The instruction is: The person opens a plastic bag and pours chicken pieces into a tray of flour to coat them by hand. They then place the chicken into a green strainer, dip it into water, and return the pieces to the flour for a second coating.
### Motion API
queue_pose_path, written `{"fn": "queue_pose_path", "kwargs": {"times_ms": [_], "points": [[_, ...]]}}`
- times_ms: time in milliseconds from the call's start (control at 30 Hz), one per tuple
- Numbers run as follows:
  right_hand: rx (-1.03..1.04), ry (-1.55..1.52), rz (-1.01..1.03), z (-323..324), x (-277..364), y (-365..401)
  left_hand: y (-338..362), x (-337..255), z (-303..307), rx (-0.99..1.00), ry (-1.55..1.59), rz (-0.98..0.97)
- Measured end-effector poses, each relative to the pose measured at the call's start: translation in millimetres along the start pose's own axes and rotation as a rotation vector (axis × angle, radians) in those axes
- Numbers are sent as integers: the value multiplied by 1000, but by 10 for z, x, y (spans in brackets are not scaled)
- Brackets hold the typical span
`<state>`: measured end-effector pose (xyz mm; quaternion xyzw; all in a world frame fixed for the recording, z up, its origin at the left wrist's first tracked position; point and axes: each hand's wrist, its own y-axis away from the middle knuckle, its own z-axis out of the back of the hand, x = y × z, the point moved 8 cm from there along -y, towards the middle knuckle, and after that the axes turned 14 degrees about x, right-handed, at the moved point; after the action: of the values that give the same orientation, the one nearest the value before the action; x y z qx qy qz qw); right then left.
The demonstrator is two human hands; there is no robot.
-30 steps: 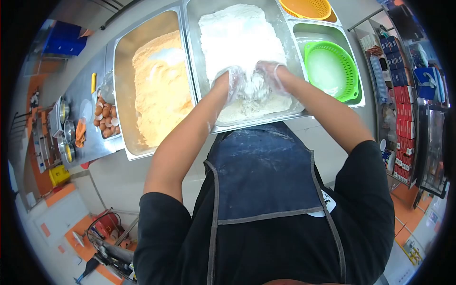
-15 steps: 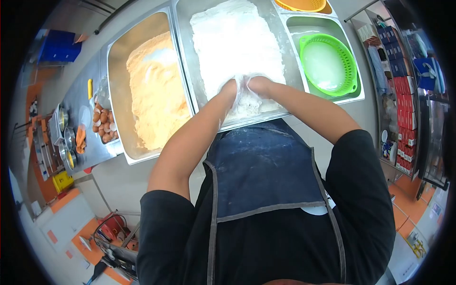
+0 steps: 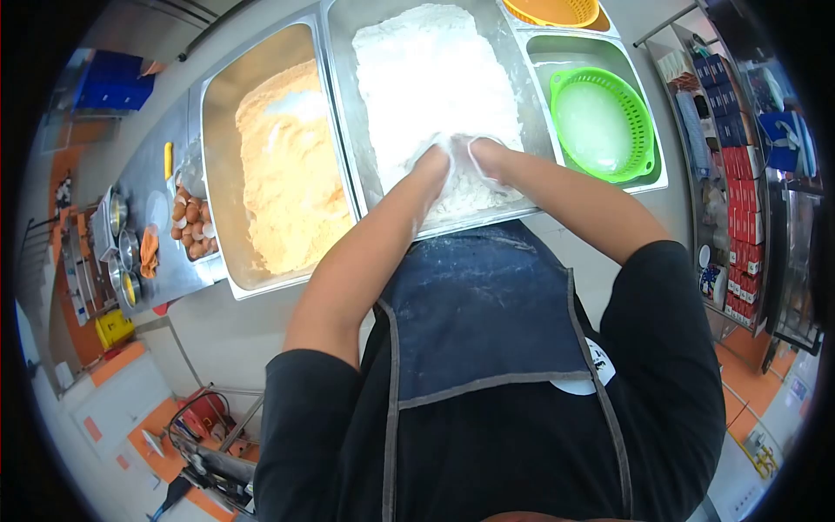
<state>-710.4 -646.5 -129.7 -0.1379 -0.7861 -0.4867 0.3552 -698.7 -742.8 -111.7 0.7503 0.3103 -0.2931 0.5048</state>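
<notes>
A metal work table (image 3: 178, 283) is standing well to the left of the person's left hand (image 3: 447, 163), its surface partly showing. A deep metal tray (image 3: 537, 122) is sitting right under the left hand and the right hand (image 3: 477, 163), its near edge running below both wrists. Beyond the left tray wall, a second metal tray (image 3: 219, 148) is standing, left of the left hand. A dark blue apron (image 3: 487, 322) with whitish smears is hanging on the wearer's side of the hands, just behind them.

White powder (image 3: 435, 78) is filling much of the tray under the hands, spreading ahead of them and lying around and between them. Orange-yellow powder (image 3: 287, 191) is lying in the second tray, left of the left hand. A smaller metal tray (image 3: 600, 52) is standing ahead and to the right of the right hand, and a green basket (image 3: 642, 130) is sitting inside it.

Both hands are wearing clear gloves and are resting close together in the white powder; their fingers are hiding from view, so whether they are grasping or lying slack is impossible to say.

Well left of the left hand, an orange cloth (image 3: 149, 252) is lying on the table beside brown eggshells (image 3: 185, 217).
</notes>
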Motion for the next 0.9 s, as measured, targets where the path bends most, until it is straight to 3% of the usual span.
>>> {"fn": "queue_pose_path", "kwargs": {"times_ms": [67,200,233,267,300,367,400,467,500,633,733,800,833,900], "points": [[118,-344,77,-32,-165,-377,-152,66,-70,89,143,53],[118,-328,256,-94,456,306,293,-562,11,65,-177,-92],[-32,-76,259,-70,678,603,350,-650,77,65,-176,-87],[-183,178,260,-43,886,859,398,-853,75,74,-480,-193],[-185,178,257,-86,980,1007,459,-1025,8,82,-782,-300],[-292,649,243,-158,1194,1225,595,-1194,-70,68,-964,-324],[-292,649,243,-132,1189,1223,667,-1278,-127,48,-1148,-348],[-316,1030,282,-163,1264,1231,752,-1358,-205,82,-1313,-357],[-315,1031,283,-175,1294,1274,797,-1374,-280,117,-1478,-364],[-306,1081,258,-180,1327,1409,952,-1465,-303,131,-1435,-386],[-258,1095,230,-259,1376,1564,992,-1441,-383,195,-1693,-418],[-222,1096,204,-270,1383,1617,987,-1429,-265,162,-1292,-254],[-140,1093,222,-281,1362,1613,1116,-1552,-392,161,-1292,-255],[-56,1090,239,-341,1401,1621,1279,-1659,-384,33,-1231,69]]}}
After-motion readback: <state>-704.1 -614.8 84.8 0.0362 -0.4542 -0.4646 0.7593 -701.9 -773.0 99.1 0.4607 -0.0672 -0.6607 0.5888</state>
